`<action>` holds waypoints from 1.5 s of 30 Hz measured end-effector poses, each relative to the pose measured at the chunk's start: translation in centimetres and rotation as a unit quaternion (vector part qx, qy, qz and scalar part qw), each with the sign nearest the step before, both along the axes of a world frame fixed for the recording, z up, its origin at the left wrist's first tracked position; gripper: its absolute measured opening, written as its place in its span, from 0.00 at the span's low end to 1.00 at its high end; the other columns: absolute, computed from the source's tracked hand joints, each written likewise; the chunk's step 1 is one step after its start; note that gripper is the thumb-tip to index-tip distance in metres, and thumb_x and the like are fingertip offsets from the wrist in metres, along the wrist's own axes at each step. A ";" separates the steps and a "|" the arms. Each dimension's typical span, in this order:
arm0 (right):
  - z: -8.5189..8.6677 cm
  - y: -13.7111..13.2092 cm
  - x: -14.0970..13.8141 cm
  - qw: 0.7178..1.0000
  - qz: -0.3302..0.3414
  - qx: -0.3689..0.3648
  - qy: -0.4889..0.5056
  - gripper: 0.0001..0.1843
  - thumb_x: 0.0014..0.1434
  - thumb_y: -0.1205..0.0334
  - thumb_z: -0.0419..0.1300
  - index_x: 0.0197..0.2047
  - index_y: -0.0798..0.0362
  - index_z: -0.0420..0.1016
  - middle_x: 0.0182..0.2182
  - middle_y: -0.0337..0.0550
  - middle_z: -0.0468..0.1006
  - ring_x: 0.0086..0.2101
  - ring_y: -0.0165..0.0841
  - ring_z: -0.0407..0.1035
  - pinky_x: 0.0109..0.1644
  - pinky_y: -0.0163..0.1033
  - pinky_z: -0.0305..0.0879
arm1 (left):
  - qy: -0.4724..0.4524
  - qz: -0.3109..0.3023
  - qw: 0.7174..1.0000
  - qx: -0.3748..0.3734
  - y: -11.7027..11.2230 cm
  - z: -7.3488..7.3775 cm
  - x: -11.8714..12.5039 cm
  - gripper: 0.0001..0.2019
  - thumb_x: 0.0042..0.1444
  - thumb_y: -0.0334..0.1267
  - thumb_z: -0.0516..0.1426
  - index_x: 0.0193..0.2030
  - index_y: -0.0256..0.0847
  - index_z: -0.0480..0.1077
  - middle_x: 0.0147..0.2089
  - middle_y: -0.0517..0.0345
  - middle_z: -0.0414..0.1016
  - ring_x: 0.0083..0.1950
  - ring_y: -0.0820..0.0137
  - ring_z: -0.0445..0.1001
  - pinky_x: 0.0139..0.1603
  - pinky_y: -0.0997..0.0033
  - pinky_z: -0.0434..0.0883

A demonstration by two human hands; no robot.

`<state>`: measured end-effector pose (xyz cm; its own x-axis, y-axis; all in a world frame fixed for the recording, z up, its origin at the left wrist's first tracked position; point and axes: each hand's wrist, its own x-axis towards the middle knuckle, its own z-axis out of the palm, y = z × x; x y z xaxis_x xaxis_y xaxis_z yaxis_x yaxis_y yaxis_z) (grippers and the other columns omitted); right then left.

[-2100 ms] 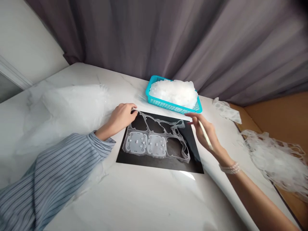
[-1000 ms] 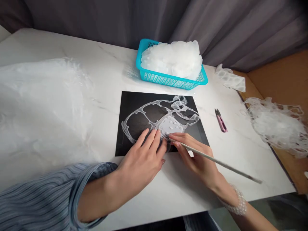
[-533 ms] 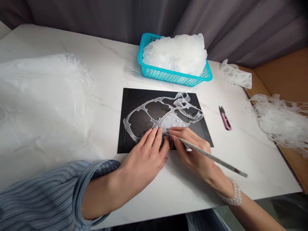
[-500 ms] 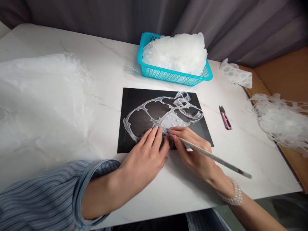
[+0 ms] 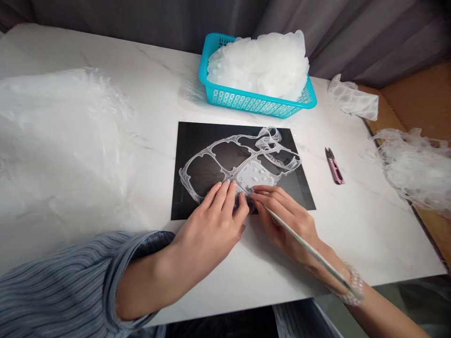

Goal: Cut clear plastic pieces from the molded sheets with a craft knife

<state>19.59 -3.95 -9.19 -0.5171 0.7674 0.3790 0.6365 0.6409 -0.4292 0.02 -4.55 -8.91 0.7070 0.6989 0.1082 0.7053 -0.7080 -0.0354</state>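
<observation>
On a black mat (image 5: 306, 188) lies a translucent, rubbery-looking frame (image 5: 197, 157) with several openings. One opening holds a pale piece (image 5: 252, 173) with small raised bits on it. My left hand (image 5: 214, 220) rests with its fingers stretched out over the near edge of the frame, pressing it against the mat. In my right hand (image 5: 287, 216) a slim grey pen-like tool (image 5: 310, 249) is pinched, its tip down at the near edge of the pale piece. The tip itself is partly hidden by my fingers.
A turquoise basket (image 5: 260, 103) heaped with whitish translucent pieces (image 5: 257, 65) stands behind the mat. Pink thread snips (image 5: 334, 166) lie to the right. Clear scraps (image 5: 416, 169) pile over a cardboard box (image 5: 423, 108). A large translucent heap (image 5: 63, 155) covers the left side.
The rear end of the tool has swung down and toward my right wrist, so it stands more steeply. My left hand stays nearly in place. The whole view has shifted slightly.
</observation>
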 end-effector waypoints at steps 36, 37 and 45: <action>0.8 2.3 0.6 0.993 0.082 0.023 -0.082 0.17 0.68 0.68 0.49 0.57 0.64 0.68 0.49 0.62 0.77 0.50 0.43 0.70 0.49 0.50 0.73 | -0.043 0.060 0.993 0.090 -0.4 -1.3 1.3 0.24 0.62 0.50 0.50 0.53 0.36 0.76 0.60 0.42 0.73 0.60 0.54 0.70 0.59 0.52 0.64; 0.7 2.2 0.5 0.992 0.083 0.029 -0.088 0.17 0.68 0.69 0.48 0.57 0.64 0.68 0.49 0.62 0.77 0.50 0.43 0.70 0.49 0.50 0.73 | -0.048 0.070 0.993 0.087 -0.4 -1.5 1.3 0.24 0.62 0.50 0.50 0.54 0.37 0.75 0.62 0.42 0.71 0.61 0.55 0.69 0.59 0.52 0.63; 0.5 4.6 0.7 0.992 0.075 -0.080 0.054 0.16 0.69 0.68 0.48 0.55 0.60 0.71 0.44 0.55 0.80 0.43 0.38 0.74 0.47 0.46 0.76 | -0.040 0.065 0.994 0.083 -0.4 -2.3 1.5 0.32 0.59 0.57 0.52 0.60 0.34 0.70 0.64 0.37 0.68 0.66 0.50 0.63 0.64 0.50 0.58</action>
<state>20.27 0.64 -8.72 -0.5937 0.7394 0.3176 0.4833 0.6432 -0.5939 1.53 -4.92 -11.16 0.5959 0.7520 0.2818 0.7961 -0.5992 -0.0844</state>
